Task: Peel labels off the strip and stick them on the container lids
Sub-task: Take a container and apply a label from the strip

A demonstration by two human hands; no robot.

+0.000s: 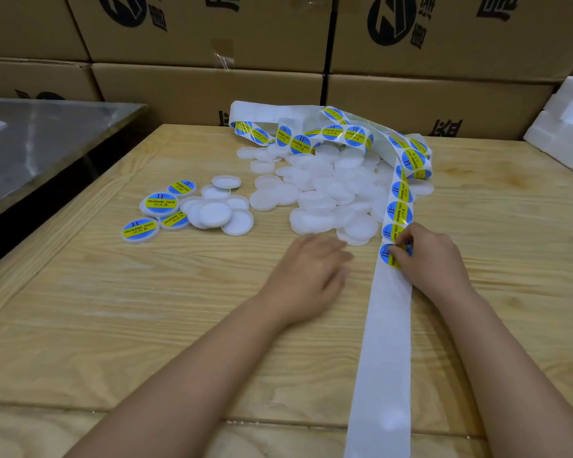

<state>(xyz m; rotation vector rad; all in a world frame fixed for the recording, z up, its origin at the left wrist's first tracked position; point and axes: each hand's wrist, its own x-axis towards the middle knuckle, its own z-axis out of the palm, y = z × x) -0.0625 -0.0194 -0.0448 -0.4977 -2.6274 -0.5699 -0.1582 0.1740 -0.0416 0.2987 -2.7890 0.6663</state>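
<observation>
Floppy backing strip (382, 358) leads up to the right grip (434, 256) pinching a flimsy-looking label (386, 254) by its edge, left grip (311, 272) flat and empty on the tabletop (146, 325).

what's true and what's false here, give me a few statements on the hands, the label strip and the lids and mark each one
1. The right hand pinches a label on the strip. True.
2. The left hand holds a lid. False: it holds nothing, its fingers relaxed over the table.
3. The labelled lids lie left of the pile of bare lids. True.
4. The strip's stretch nearest the person is full of labels. False: that stretch is bare white backing, and the labels begin at the right hand.
</observation>
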